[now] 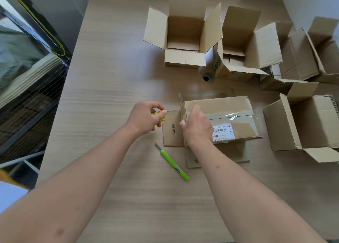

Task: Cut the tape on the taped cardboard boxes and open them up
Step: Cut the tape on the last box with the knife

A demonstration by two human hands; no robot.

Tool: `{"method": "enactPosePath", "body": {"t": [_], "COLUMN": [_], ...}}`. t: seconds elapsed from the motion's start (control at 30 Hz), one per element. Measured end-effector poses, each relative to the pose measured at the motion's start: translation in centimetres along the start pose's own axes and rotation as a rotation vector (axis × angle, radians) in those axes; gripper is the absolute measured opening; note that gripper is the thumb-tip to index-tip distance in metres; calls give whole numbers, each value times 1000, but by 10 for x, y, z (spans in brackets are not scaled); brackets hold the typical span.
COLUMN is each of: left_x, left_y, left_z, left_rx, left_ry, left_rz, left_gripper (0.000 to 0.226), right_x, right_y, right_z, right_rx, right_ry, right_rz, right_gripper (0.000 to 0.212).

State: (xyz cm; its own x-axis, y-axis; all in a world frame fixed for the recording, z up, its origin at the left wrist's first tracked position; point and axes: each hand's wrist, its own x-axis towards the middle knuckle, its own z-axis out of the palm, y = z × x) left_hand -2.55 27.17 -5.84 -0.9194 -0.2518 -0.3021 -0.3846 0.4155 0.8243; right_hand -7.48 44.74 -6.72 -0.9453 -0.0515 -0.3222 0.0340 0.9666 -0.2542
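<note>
A small yellowish scrap (161,118), apparently a balled piece of removed tape though too small to be certain, was pinched in the fingers (159,108) of the left hand (145,118), which was held just above the table (113,88) at the left edge of the box's spread flap (173,129) printed "1KG1". The left forearm was extended forward from the lower left, wrist roughly level. The green utility knife (173,164) was laid on the table just in front of that flap, blade exposed and pointed away from the person, touched by neither hand. The right hand (197,128) was set against the left end of the taped box (218,118), fingers loosely curled over the near left corner; whether anything was gripped there could not be told. The box was positioned centre-right on the table, flaps splayed flat beneath it, with clear tape (236,114) across the upward face beside a barcode label (222,132). Judgement: the step in hand was the clearing of tape from this box before opening. It would be done well if the scrap were discarded away from the work area, the box steadied by the right hand, and the knife drawn shallowly along the seam, away from the steadying fingers. Opened boxes (185,33) were noted at the back and right.
</note>
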Motion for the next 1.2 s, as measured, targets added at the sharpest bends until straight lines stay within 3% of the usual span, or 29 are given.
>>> {"method": "enactPosePath", "body": {"t": [0.17,0.3,0.6,0.77,0.9,1.07,1.13,1.2], "left_x": [1,-3,-22,-44,-65,-89,-95,-100], "left_y": [-3,-6,21,37,44,49,53,59], "left_z": [1,1,16,30,46,63,68,73], "left_rx": [-18,-34,-70,-107,-113,-81,-65,-42], "left_ry": [-3,-7,-10,23,31,33,-12,-75], "left_rz": [-1,-6,11,39,41,23,28,39], "left_gripper": [10,11,9,9,9,8,9,9], "right_x": [-1,-5,-20,-29,-31,-32,-34,-38], "right_y": [8,31,87,122,151,169,170,166], "right_z": [2,-2,-15,-12,-4,-9,-15,-26], "right_rx": [-1,-79,-120,-139,-52,22,224,585], "right_ry": [29,39,16,1,2,-82,-174,-280], "right_rz": [-26,-141,-241,-400,-648,-745,-660,-546], "right_gripper": [77,87,84,80,73,62,50,36]}}
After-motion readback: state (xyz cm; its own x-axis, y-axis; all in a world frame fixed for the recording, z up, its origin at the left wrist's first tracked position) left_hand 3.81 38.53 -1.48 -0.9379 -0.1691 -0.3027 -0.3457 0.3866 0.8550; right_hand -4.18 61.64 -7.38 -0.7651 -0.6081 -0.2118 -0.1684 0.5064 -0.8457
